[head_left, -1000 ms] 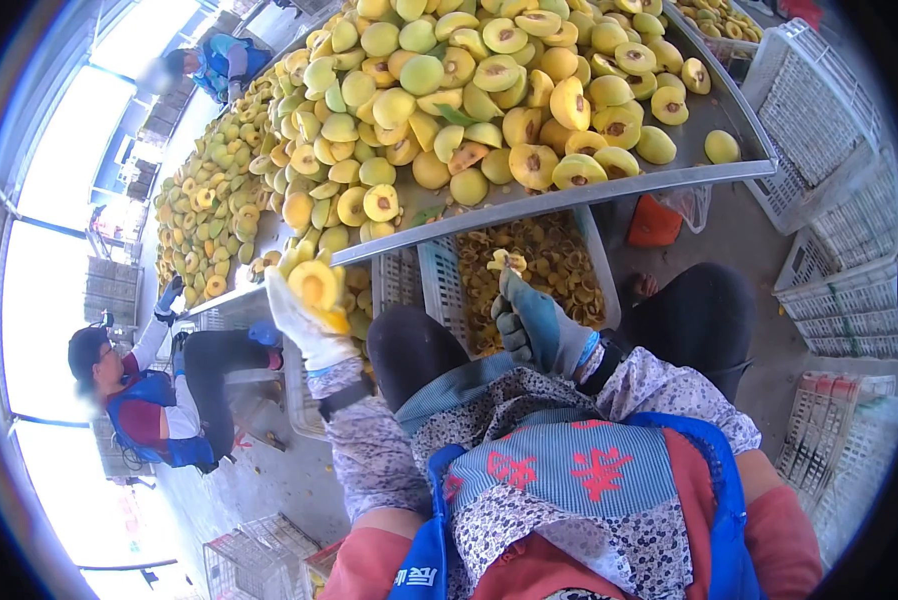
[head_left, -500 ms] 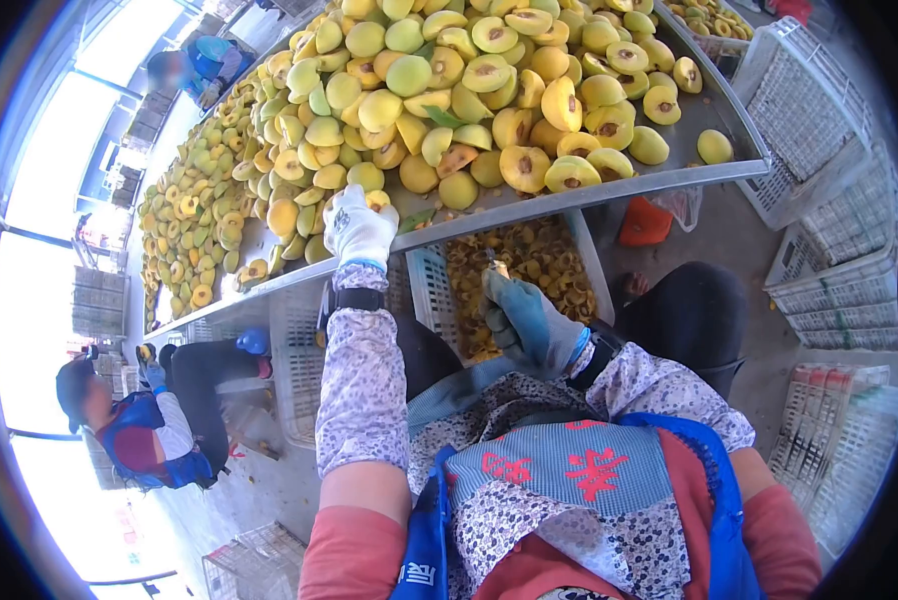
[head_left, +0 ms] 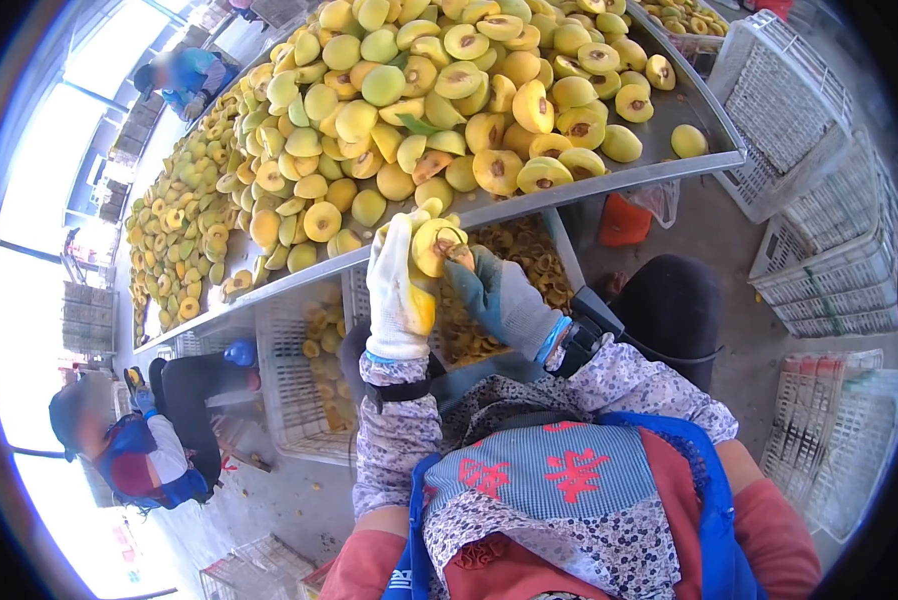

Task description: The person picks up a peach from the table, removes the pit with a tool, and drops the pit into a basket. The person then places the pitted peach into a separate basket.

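Note:
My left hand, in a white glove with a yellow stain, holds a halved yellow fruit, its cut face toward my right hand. My right hand, in a blue-grey glove, has its fingers closed at the fruit's cut face. A small tool seems to be in those fingers, mostly hidden. Both hands are in front of the edge of the metal table, which bears a big heap of halved fruits. Below my hands a crate of fruit scraps is partly covered.
A white crate with fruit pieces is left of my knees. Stacked crates stand on the right, near an orange bag. One person sits at the lower left; another is at the upper left.
My left hand has come back from the heap with a halved fruit. My right hand has moved up and left to meet it. The view has shifted slightly.

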Available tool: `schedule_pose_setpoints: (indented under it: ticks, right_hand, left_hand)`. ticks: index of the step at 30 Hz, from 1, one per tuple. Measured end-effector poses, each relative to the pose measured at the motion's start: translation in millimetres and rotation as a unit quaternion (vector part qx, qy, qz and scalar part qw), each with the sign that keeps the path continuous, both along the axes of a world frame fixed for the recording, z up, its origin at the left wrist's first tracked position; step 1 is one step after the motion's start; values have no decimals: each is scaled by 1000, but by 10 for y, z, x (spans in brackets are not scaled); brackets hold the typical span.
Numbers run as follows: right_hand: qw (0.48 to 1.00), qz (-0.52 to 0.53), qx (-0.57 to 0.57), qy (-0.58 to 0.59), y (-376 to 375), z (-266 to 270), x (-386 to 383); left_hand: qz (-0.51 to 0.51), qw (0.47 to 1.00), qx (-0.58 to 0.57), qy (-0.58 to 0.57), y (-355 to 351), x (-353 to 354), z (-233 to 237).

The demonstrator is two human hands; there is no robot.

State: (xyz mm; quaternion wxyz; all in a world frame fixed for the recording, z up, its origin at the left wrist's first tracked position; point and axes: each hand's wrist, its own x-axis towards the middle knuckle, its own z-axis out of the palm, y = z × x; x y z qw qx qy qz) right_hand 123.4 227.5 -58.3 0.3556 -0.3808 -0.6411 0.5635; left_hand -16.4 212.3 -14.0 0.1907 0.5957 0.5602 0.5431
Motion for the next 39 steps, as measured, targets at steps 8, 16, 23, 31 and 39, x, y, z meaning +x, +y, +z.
schedule_pose_setpoints:
  ticks: [8, 16, 23, 31, 39]
  right_hand:
    - [998, 30, 5, -59, 13, -233, -33]
    - [978, 67, 0, -197, 8, -34, 100]
    - [987, 80, -135, 33, -112, -231, -48]
    - [987, 82, -137, -32, -100, -163, 83]
    - [992, 112, 66, -5, -75, -231, 205]
  left_hand:
    - [-16, 928, -2, -371, 51, 227, -90]
    - [-20, 926, -47, -375, -1, 233, -263]
    - [21, 944, -48, -325, -4, 273, -326]
    - [15, 932, -119, -341, -18, 236, -360]
    - [13, 919, -173, -354, 12, 261, -245]
